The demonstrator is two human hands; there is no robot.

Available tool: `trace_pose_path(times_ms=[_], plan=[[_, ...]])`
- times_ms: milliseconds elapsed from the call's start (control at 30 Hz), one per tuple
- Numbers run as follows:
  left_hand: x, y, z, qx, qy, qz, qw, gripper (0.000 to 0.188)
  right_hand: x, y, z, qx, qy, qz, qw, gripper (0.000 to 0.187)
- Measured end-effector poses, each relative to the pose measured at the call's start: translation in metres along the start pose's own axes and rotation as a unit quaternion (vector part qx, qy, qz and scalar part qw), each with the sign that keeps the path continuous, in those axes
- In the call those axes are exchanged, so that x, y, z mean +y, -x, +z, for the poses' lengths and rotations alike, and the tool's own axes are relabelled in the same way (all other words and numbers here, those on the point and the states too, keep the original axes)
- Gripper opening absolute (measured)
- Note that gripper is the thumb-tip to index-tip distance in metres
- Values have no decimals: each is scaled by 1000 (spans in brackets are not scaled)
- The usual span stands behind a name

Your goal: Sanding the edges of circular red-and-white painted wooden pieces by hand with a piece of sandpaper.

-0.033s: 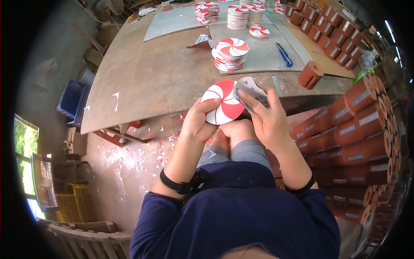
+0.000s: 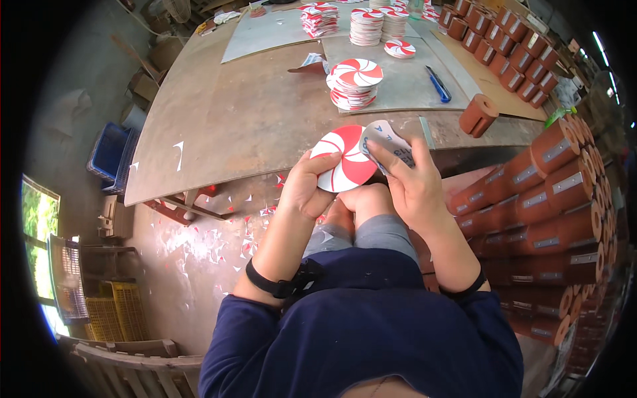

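My left hand [image 2: 308,184] is closed on a round red-and-white swirl disc [image 2: 352,169], thumb on its face, above my lap near the table's edge. In my right hand [image 2: 415,189] is a bent piece of sandpaper [image 2: 385,134], its grey printed back showing and my fingers pressing on it. The sandpaper lies against the disc's right edge; its gritty side is hidden. On the table just beyond stands a stack of similar discs [image 2: 355,83]. More disc stacks [image 2: 365,28] are at the far side.
A blue utility knife [image 2: 438,85] and a brown slotted cylinder [image 2: 478,115] lie on the wooden table [image 2: 219,119]. Many brown cylinders [image 2: 551,199] are piled close on my right. Paper scraps [image 2: 192,245] litter the floor at left. A blue crate [image 2: 109,152] stands beyond the table's left edge.
The disc and sandpaper have shifted very slightly; both hands keep their hold. Nothing else has visibly moved.
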State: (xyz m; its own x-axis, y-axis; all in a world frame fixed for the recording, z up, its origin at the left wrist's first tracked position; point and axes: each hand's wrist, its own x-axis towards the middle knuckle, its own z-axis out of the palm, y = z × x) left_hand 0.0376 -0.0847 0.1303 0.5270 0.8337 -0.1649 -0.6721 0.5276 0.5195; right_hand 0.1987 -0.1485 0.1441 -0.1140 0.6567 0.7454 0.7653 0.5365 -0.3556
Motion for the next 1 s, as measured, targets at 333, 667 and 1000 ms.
trace_pose_path(times_ms=[333,667,1000], plan=[[12,5,13,45,-35,99,993,54,4,30,2,7,23,59,998,46],[11,5,9,79,-94,150,981,54,-4,36,7,-29,31,65,997,46],[7,8,13,75,-97,148,981,54,-13,19,9,17,8,28,999,44]])
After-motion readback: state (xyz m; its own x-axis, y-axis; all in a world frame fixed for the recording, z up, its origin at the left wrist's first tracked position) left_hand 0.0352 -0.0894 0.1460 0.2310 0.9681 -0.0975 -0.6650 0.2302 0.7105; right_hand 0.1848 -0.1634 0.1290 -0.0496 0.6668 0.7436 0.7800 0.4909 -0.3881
